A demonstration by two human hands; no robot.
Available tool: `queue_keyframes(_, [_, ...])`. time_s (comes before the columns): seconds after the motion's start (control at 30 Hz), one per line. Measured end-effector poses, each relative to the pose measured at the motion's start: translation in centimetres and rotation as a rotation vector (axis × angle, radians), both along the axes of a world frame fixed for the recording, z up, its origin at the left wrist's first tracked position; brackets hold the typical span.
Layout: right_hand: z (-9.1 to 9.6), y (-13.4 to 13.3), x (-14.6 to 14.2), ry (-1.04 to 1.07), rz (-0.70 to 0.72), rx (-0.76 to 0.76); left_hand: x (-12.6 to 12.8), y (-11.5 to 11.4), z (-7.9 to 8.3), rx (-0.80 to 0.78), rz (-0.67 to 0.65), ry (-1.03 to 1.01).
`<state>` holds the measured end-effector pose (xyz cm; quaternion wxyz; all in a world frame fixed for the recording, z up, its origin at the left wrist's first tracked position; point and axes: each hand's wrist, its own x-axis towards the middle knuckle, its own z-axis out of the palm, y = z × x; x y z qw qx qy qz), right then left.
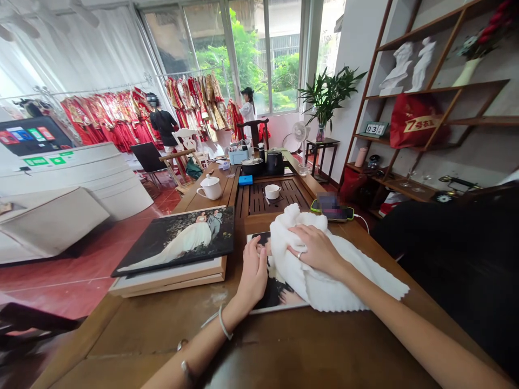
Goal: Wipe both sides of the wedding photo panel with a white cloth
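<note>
Under my right hand [316,249] is a bunched white cloth [348,270], its scalloped edge trailing to the right over the table. The fingers of that hand press into the cloth and grip it. My left hand [254,273] rests at the left edge of a photo panel [278,283], fingers stretched out and holding nothing. The cloth covers much of this panel, so only its left and lower parts show. To the left lies a stack of framed photos, topped by a dark wedding photo [182,240].
Behind the photos stand a white lidded mug [210,187], a slatted tea tray [259,201] with a small white cup [272,191], and a blue box [245,180]. A phone [332,208] with a charging cable lies right of the cloth. Two people stand by clothes racks.
</note>
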<state>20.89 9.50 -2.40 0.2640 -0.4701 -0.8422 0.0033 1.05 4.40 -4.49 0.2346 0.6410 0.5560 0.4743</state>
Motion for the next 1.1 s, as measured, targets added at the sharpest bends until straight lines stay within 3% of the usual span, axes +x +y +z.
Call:
queue_keyframes(0.27, [-0.4,-0.3,-0.2,0.026,0.013,0.014,0.0,0.2,-0.2,-0.009,0.011,-0.074])
queue_keyframes(0.57, [-0.5,-0.4,-0.3,0.021,0.000,0.023,0.0,-0.1,0.3,0.031,-0.068,0.123])
queue_keyframes(0.73, [-0.3,-0.6,-0.3,0.022,0.000,0.016,0.0,-0.1,0.3,0.014,-0.065,0.129])
queue_keyframes(0.93, [-0.3,-0.4,-0.3,0.013,-0.011,0.001,0.0,0.0,0.4,0.005,-0.050,0.039])
queue_keyframes(1.1, [0.7,0.0,-2.8,0.006,0.010,-0.062,-0.2,0.4,-0.2,0.013,-0.037,-0.081])
